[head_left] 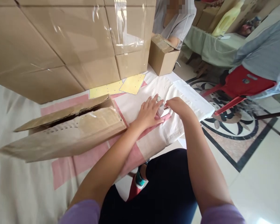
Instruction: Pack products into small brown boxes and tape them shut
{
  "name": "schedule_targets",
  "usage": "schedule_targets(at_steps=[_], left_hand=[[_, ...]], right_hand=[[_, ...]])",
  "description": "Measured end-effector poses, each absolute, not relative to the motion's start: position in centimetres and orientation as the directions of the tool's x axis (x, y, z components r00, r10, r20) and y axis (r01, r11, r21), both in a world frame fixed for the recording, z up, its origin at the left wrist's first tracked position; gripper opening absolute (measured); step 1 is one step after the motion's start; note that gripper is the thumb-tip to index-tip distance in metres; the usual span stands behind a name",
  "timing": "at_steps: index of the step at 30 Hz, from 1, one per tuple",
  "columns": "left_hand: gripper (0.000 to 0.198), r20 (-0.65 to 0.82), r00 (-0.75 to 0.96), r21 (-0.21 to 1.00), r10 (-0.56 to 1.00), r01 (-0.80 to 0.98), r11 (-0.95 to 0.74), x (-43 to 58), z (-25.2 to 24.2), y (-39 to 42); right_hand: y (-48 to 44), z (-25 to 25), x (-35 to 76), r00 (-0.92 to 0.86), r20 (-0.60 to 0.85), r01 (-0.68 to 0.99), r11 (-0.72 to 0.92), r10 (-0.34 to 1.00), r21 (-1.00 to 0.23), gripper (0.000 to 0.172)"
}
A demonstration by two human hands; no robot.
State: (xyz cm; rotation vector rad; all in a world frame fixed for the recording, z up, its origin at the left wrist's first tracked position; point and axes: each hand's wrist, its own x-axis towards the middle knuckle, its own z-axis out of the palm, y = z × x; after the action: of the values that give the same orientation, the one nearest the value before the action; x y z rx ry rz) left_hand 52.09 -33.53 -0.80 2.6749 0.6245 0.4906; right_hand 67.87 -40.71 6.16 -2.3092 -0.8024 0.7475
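Note:
A small white box [162, 112] lies on the cloth-covered table [151, 141] in front of me. My left hand [149, 112] rests over its left side, fingers spread across the top and thumb along the near side, gripping it. At the box's right end is my right hand [177, 106], its fingers bent together against the end edge. Whether a flap is between those fingertips is too small to make out. Both hands cover much of the box.
Stacked taped cartons [84, 40] rise behind. A flattish brown carton [77, 133] with a gaping top lies left. Yellow scalloped sheets [133, 84] sit near the stack. Across the table, a person [189, 12] is behind a smaller carton [164, 56]. A red stool [247, 84] stands right.

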Motion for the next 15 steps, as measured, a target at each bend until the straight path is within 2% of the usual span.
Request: schedule_targets(at_steps=[3, 9, 15], left_hand=[[0.098, 0.335, 0.817, 0.433, 0.469, 0.309, -0.847, 52.0, -1.8, -33.1], [0.096, 0.376, 0.784, 0.483, 0.494, 0.29, -0.826, 52.2, -2.2, -33.1], [0.086, 0.414, 0.707, 0.537, 0.574, 0.319, -0.781, 52.4, -2.2, -33.5]], right_hand=[[-40.9, 5.8, 68.6, 0.64, -0.366, 0.261, -0.64, 0.675, -0.723, 0.012], [-40.2, 6.1, 68.4, 0.567, -0.494, 0.259, -0.712, 0.659, -0.652, 0.014], [-40.9, 6.0, 67.5, 0.614, -0.408, 0.177, -0.622, 0.675, -0.763, 0.016]])
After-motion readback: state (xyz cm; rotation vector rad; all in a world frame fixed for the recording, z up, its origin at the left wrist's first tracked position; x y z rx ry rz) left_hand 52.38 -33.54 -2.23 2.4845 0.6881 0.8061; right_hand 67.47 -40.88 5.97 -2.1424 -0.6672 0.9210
